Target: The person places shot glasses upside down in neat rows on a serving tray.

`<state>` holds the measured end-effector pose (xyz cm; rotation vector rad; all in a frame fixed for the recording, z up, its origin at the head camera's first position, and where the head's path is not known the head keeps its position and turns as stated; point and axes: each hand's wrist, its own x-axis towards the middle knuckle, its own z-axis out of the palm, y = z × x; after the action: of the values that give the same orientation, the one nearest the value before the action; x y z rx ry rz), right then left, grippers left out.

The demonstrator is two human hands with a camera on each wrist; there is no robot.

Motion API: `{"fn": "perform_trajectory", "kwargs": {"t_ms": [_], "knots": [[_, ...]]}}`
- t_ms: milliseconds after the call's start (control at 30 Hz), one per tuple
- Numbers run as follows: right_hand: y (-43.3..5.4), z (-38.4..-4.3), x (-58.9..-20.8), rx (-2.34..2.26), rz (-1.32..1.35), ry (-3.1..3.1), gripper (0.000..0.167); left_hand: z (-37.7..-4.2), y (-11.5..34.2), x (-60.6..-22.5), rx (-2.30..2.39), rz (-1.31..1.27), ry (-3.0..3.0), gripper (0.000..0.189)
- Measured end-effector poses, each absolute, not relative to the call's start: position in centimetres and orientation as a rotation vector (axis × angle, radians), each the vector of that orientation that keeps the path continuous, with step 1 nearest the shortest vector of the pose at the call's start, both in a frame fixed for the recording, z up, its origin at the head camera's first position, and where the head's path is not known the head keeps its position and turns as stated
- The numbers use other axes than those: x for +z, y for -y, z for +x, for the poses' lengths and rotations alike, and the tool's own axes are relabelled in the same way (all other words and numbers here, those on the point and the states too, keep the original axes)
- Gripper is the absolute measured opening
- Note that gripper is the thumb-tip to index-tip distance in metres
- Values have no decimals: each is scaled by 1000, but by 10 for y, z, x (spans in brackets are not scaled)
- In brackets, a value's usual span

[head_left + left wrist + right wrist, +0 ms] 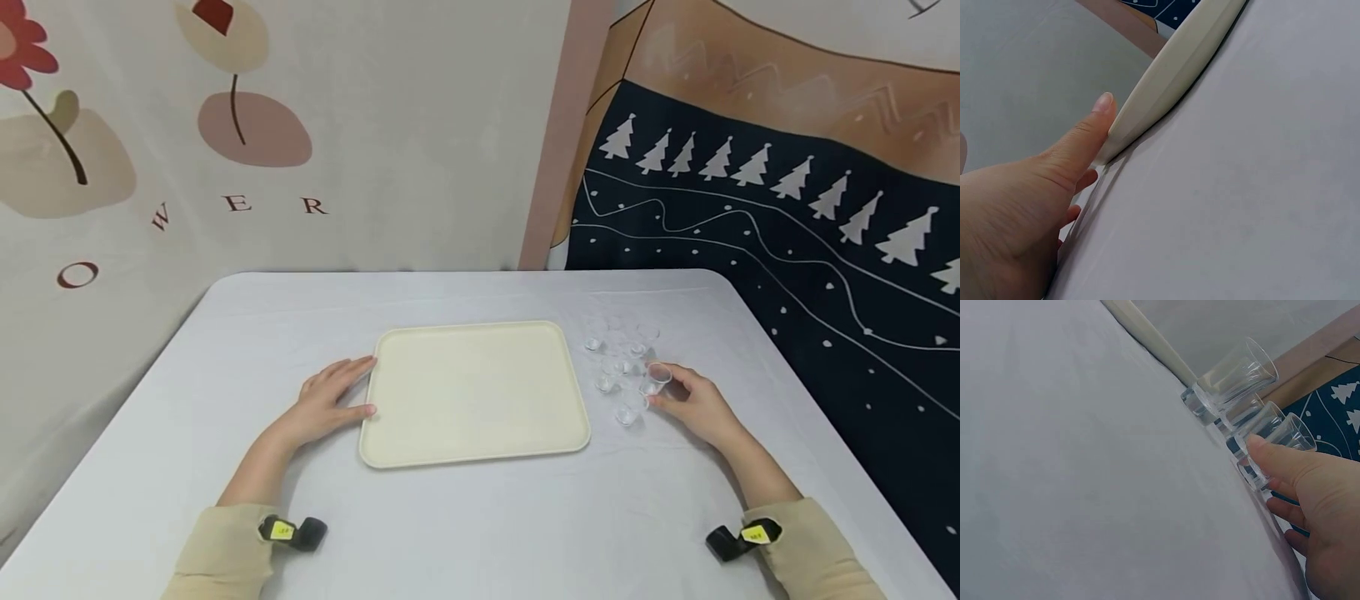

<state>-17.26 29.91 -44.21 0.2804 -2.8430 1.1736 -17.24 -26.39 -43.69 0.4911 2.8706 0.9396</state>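
A cream rectangular tray point(476, 396) lies flat on the white table. My left hand point(330, 400) is at its left edge, fingers extended and thumb tip against the rim; the left wrist view shows the thumb point(1088, 134) on the tray's edge point(1166, 81). To the right of the tray stand several small clear shot glasses point(626, 414). My right hand point(697, 406) pinches one shot glass point(657, 377) at the right side of the group, between thumb and fingers. In the right wrist view, another shot glass point(1235, 378) stands nearest the camera, in front of the pinched one.
The white tablecloth point(480, 533) stretches on all sides of the tray. Behind the table hang a pale curtain with printed flowers point(420, 150) and a dark cloth with printed trees point(750, 217). Each sleeve carries a small black camera point(303, 533).
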Motion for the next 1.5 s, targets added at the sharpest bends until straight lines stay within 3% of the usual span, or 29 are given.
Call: {"fn": "perform_trajectory", "kwargs": {"t_ms": [400, 1100, 1500], "knots": [[-297, -173, -447, 1134, 263, 2781, 43, -172, 264, -437, 965, 458, -2841, 81], [-296, -165, -438, 1135, 212, 2737, 48, -172, 263, -436, 968, 532, -2852, 80], [-290, -163, -424, 1105, 363, 2603, 43, -172, 263, -436, 961, 517, -2848, 81]]}}
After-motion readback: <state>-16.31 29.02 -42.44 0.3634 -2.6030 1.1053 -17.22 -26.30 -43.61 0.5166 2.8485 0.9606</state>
